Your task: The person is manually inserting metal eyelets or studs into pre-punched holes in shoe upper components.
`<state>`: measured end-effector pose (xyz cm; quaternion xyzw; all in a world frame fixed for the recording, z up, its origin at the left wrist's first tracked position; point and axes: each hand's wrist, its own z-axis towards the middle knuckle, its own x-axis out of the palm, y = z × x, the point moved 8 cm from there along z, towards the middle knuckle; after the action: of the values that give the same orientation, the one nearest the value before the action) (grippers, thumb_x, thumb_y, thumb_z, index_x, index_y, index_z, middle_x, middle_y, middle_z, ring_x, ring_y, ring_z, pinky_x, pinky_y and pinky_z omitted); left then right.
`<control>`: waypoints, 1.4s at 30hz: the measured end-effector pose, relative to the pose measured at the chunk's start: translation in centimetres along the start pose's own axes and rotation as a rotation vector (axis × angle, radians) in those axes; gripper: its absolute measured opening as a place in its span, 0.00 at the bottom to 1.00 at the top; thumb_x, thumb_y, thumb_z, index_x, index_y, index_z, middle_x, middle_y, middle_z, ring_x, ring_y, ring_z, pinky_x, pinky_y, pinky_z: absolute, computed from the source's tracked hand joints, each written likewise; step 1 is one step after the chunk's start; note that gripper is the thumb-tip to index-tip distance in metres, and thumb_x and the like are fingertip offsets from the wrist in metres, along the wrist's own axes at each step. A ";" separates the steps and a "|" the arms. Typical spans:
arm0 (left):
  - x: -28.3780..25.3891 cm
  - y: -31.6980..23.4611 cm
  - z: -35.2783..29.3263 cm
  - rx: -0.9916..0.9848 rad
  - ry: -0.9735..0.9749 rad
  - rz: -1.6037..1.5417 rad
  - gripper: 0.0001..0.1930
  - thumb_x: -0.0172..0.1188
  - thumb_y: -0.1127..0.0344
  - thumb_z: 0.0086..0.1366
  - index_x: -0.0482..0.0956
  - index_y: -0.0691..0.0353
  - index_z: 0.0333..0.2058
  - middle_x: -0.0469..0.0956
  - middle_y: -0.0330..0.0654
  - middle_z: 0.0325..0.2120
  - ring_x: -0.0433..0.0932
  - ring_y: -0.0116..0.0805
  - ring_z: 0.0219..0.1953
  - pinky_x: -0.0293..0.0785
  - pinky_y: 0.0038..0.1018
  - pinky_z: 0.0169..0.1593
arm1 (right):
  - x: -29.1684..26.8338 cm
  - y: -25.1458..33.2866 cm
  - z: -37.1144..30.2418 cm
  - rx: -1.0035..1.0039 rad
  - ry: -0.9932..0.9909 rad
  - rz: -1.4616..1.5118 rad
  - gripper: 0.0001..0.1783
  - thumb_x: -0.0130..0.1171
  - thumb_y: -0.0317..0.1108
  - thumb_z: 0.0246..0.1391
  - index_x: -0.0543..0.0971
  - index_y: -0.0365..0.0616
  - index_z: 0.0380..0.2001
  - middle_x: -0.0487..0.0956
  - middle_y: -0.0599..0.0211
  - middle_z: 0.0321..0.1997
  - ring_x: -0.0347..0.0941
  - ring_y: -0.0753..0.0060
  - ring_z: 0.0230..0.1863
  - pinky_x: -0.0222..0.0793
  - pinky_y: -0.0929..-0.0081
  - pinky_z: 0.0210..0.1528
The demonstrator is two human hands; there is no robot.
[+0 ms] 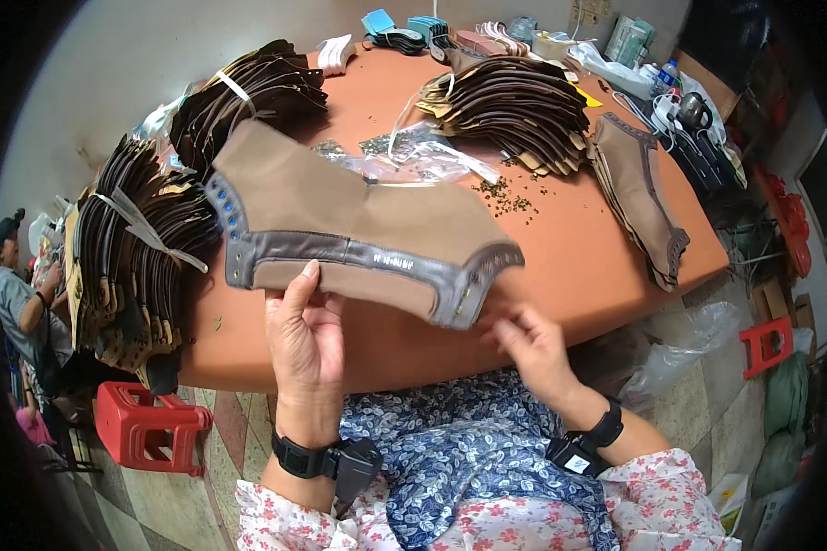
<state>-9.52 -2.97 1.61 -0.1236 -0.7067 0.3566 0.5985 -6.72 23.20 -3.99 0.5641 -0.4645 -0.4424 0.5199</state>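
My left hand (305, 335) grips a brown boot upper (358, 216) by its lower edge, thumb on the front face and the other fingers behind. The upper is held up and tilted above the table, its dark leather band facing me. Bluish points show in the holes at its left end. Just beyond the lower right corner is my right hand (530, 349), its fingers loosely bent, apart from the upper and slightly blurred. A scatter of small metal eyelets (510, 197) lies on the orange-brown tabletop (634, 275) behind the upper.
Tied stacks of dark uppers (138, 248) stand at left, with a bundle (243, 96) behind. Another stack (510, 110) lies at the back. Flat uppers (634, 184) rest at right. A red stool (152, 427) stands at lower left. A person (29, 294) is at far left.
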 end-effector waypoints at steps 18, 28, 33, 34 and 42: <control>3.6 5.3 -2.9 0.300 0.583 1.171 0.16 0.62 0.78 0.55 0.76 0.66 0.44 0.78 0.50 0.41 0.78 0.45 0.44 0.74 0.33 0.48 | -14.2 12.2 4.4 -0.521 -0.300 0.337 0.09 0.51 0.36 0.64 0.77 0.43 0.41 0.80 0.68 0.38 0.76 0.80 0.36 0.73 0.79 0.41; 3.5 5.3 -1.0 0.576 0.524 1.434 0.12 0.62 0.76 0.53 0.76 0.67 0.38 0.75 0.52 0.35 0.74 0.53 0.42 0.69 0.41 0.49 | -36.4 12.6 11.1 -0.130 -0.392 -0.607 0.16 0.48 0.37 0.66 0.76 0.36 0.47 0.80 0.72 0.39 0.73 0.86 0.37 0.70 0.81 0.43; 2.7 5.5 -1.2 0.622 0.533 1.490 0.11 0.64 0.75 0.51 0.77 0.64 0.36 0.76 0.48 0.35 0.75 0.49 0.41 0.70 0.39 0.45 | -35.0 11.8 14.1 0.064 -0.323 -1.440 0.17 0.58 0.40 0.57 0.78 0.34 0.35 0.80 0.43 0.36 0.75 0.39 0.40 0.70 0.58 0.42; 2.7 5.5 -1.2 0.633 0.537 1.499 0.11 0.64 0.75 0.51 0.78 0.64 0.36 0.76 0.47 0.34 0.75 0.49 0.41 0.70 0.38 0.44 | -34.7 12.1 14.3 0.056 -0.353 -1.515 0.17 0.59 0.40 0.56 0.78 0.34 0.35 0.80 0.44 0.35 0.76 0.40 0.40 0.71 0.58 0.42; 3.5 5.8 -1.1 0.604 0.546 1.588 0.10 0.65 0.74 0.50 0.78 0.62 0.33 0.75 0.43 0.34 0.74 0.44 0.37 0.68 0.36 0.41 | -24.0 20.0 20.3 -0.384 -0.372 -1.577 0.14 0.57 0.38 0.55 0.80 0.37 0.37 0.78 0.51 0.37 0.75 0.50 0.41 0.70 0.61 0.43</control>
<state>-10.82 3.75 0.52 -0.4944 -0.1213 0.7951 0.3296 -32.19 42.71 14.94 0.5434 0.0721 -0.8342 0.0596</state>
